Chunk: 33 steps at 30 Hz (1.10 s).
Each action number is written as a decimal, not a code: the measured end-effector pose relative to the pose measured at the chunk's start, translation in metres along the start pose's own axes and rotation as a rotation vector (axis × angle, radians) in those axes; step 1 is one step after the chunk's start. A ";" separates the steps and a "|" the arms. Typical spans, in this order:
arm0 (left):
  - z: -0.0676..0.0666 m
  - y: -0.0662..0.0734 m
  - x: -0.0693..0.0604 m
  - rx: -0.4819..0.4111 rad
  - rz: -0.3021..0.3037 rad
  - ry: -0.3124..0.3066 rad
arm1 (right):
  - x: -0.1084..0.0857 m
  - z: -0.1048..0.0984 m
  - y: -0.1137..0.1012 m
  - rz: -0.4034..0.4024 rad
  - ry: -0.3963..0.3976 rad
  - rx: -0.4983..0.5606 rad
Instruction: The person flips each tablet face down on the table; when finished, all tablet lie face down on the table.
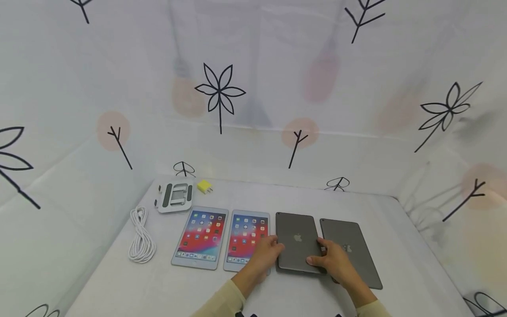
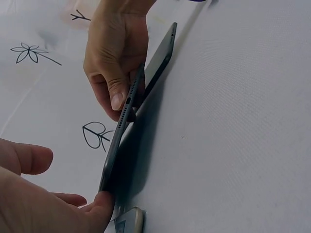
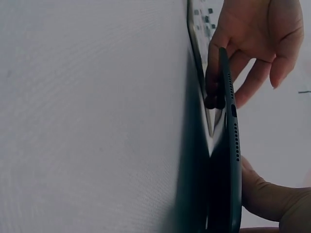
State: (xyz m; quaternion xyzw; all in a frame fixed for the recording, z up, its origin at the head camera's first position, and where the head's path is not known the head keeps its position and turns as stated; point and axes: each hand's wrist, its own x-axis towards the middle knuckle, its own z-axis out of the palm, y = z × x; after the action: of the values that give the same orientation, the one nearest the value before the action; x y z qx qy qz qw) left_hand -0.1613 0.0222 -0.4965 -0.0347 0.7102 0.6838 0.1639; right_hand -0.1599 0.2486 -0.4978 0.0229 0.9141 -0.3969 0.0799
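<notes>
A dark grey tablet (image 1: pixel 295 237), back up, is raised a little off the table between my hands. My right hand (image 1: pixel 330 257) grips its right edge, thumb on the back and fingers below. At the opposite edge, fingertips of my left hand (image 1: pixel 263 255) touch the tablet, while its thumb is apart from it in the left wrist view. A second dark grey tablet (image 1: pixel 362 251) lies back up beneath and beyond my right hand. Two white-framed tablets with lit screens lie to the left: one (image 1: pixel 245 233) partly behind my left forearm, another (image 1: pixel 202 235) beside it.
Near the table's back left stands a folded white-and-grey stand (image 1: pixel 177 196), with a yellow plug adapter (image 1: pixel 204 186) next to it. A bundled white cable (image 1: pixel 141 237) lies at the left. White patterned cloth (image 1: pixel 253 154) encloses the back and sides.
</notes>
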 end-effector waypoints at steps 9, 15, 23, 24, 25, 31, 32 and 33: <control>0.000 0.001 -0.003 0.004 0.013 -0.037 | 0.002 0.000 0.000 -0.042 -0.005 -0.124; 0.001 0.000 -0.004 0.011 0.035 -0.059 | 0.002 0.000 -0.002 -0.068 0.001 -0.181; -0.001 0.003 -0.007 0.058 0.049 -0.100 | 0.003 0.002 -0.003 -0.044 -0.015 -0.198; -0.002 0.004 -0.008 0.072 0.049 -0.107 | 0.003 0.002 -0.003 -0.039 -0.016 -0.198; -0.002 0.004 -0.008 0.088 0.049 -0.113 | 0.003 0.003 -0.002 -0.033 -0.017 -0.198; -0.006 0.008 -0.010 0.134 0.020 -0.152 | 0.003 0.006 0.001 -0.039 -0.007 -0.227; -0.007 0.009 -0.010 0.132 0.016 -0.157 | 0.003 0.007 0.001 -0.043 -0.003 -0.235; -0.008 0.010 -0.010 0.132 0.012 -0.160 | 0.003 0.007 0.001 -0.047 0.002 -0.246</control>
State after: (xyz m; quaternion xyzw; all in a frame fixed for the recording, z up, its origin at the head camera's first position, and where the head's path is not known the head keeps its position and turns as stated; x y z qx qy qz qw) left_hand -0.1558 0.0136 -0.4843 0.0352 0.7386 0.6371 0.2176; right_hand -0.1617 0.2441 -0.5037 -0.0079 0.9561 -0.2837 0.0722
